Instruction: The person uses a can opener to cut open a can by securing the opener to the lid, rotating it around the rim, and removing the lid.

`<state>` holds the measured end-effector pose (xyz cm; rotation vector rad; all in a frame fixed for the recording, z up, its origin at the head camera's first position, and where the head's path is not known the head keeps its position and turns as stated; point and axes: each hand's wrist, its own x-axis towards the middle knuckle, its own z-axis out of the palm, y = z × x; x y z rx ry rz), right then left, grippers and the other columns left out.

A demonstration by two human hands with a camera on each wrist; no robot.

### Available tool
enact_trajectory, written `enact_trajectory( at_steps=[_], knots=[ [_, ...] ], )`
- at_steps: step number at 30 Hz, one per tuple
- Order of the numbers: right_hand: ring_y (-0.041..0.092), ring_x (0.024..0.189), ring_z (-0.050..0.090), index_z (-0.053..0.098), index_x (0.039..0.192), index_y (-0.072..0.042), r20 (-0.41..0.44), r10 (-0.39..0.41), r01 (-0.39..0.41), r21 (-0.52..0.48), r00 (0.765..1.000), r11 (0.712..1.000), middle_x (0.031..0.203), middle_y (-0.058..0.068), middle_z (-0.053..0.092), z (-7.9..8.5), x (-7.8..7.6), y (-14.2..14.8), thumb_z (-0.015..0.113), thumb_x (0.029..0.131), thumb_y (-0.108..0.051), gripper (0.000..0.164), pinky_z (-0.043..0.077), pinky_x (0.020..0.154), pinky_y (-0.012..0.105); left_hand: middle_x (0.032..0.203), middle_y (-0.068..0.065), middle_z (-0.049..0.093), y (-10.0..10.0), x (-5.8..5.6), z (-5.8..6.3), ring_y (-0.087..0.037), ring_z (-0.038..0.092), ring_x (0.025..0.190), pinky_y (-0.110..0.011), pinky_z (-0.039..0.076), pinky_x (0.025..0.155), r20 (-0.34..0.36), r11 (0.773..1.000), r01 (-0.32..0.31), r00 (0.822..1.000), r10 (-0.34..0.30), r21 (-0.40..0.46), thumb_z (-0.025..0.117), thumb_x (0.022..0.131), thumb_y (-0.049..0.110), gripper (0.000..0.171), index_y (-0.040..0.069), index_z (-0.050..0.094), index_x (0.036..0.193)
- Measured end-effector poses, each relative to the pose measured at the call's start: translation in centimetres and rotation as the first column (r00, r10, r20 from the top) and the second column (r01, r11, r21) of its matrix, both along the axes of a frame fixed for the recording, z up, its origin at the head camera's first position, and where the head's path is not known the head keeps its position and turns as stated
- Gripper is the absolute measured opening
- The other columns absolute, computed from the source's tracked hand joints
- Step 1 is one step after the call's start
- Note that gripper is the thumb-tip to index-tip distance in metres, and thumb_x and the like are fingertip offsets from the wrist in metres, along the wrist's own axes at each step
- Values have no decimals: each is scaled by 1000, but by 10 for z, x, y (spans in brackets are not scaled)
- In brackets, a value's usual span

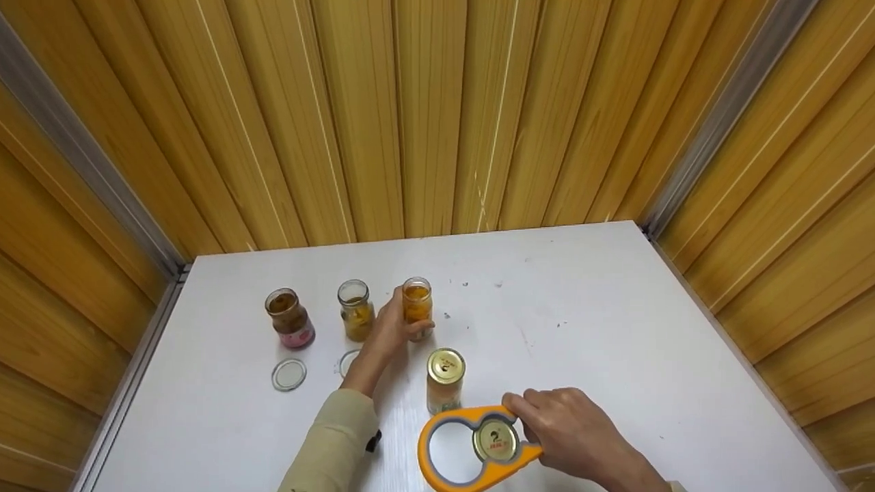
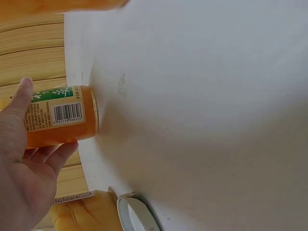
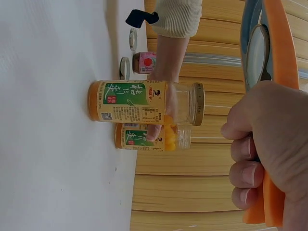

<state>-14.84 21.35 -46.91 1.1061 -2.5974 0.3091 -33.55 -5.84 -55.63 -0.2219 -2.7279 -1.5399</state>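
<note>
My left hand (image 1: 387, 326) grips an open glass jar of orange fruit (image 1: 417, 307), its fingers and thumb around the side. In the left wrist view this jar (image 2: 67, 115) shows a barcode and a green label, its base at the table. My right hand (image 1: 577, 434) holds an orange jar opener (image 1: 427, 447) by its handles, over the table's near side. A metal lid (image 1: 497, 441) sits within the opener's grey-lined grip. Between the hands stands a jar with its gold lid on (image 1: 446, 383). The right wrist view shows this lidded jar (image 3: 127, 101) in front of the gripped one.
Left of my left hand stand an open jar of yellow fruit (image 1: 357, 321) and an open brown-filled jar with a pink label (image 1: 290, 324). Two loose lids lie before them, one (image 1: 288, 374) at the left, the other (image 1: 346, 362) partly behind my forearm. Wood-patterned walls (image 1: 424, 137) enclose the white table (image 1: 581, 307).
</note>
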Motion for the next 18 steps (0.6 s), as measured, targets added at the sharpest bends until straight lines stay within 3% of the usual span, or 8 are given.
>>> enact_trajectory(
  at_steps=[7,13,18],
  knots=[
    [-3,46,33,57,97,-22,-11,-3,3,-4,1000,1000,59,-14,46,2,1,-1,73,62,0,45,38,44,14,129,-9,53,5,-3,-5,-24,48,119,-41,35,102,-56,996,-76,996,74,-45,80,70,30,86,13,33,139],
    [-2,48,37,56,98,-23,11,-7,7,-5,1000,1000,61,-13,49,3,2,0,76,61,0,48,40,45,16,127,-7,55,6,-3,-7,-22,49,117,-40,35,102,-89,995,-88,993,83,-56,80,69,31,86,14,34,139],
    [-2,48,39,57,99,-23,10,-23,23,7,1000,1000,63,-14,50,2,3,0,77,62,-1,47,41,45,17,128,-8,53,9,-2,-6,-23,47,120,-41,32,104,-75,997,-71,995,72,19,81,71,25,84,13,33,138]
  ],
)
